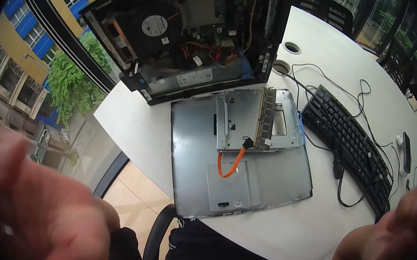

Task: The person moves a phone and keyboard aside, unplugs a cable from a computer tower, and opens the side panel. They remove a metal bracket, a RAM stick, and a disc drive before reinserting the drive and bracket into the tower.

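Note:
My left hand (pixel 50 205) is raised close to the camera at the lower left, slightly blurred, its fingers apart and nothing in them. At the right edge, my right hand (pixel 396 236) is also up and open, nearest to the black keyboard (pixel 352 142). Between them a grey metal side panel (pixel 191 153) lies flat on the table. A metal drive bracket (pixel 241 108) rests on it, with a memory stick (pixel 266 117) on top. An orange cable (pixel 224 175) with a black plug loops off its front edge.
An opened computer case (pixel 193 37) stands at the back of the white table (pixel 279 234), its fan and wiring exposed. Black cables (pixel 340 194) trail over and around the keyboard. A dark handheld device (pixel 406 153) lies at the right. Windows border the left side.

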### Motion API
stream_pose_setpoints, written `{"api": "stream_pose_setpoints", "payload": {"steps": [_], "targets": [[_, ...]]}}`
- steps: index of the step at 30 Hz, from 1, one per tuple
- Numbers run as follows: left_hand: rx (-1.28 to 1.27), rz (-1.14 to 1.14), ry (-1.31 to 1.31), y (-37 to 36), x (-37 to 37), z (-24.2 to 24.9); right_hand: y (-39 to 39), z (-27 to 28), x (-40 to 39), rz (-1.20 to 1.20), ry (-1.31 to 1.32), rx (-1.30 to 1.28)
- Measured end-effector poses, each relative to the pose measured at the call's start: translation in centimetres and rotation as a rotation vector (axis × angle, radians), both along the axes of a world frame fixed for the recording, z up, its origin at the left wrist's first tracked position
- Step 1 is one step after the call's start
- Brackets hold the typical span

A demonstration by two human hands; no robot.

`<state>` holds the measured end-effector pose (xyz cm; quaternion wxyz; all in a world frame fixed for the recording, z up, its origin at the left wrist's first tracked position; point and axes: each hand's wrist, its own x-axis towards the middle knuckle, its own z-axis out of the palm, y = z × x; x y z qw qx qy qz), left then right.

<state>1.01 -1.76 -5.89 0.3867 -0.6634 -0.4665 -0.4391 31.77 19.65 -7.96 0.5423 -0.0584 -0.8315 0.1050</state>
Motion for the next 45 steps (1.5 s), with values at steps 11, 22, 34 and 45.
{"api": "stream_pose_setpoints", "payload": {"steps": [11, 22, 34, 45], "targets": [[-0.342, 0.170, -0.408, 8.0, -3.0, -10.7, 5.5, 0.8, -6.4, -0.068, -0.222, -0.276], [-0.458, 0.096, -0.434, 11.2, -3.1, -15.2, 12.2, -4.4, -5.8, -0.104, -0.815, -0.359], [-0.477, 0.076, -0.568, 10.9, -2.9, -15.3, 13.0, -5.9, -5.5, -0.031, -0.763, -0.372], [-0.623, 0.031, -0.224, 8.6, 2.3, -10.7, 9.1, -4.8, -7.3, 0.114, -0.647, -0.345]]}}
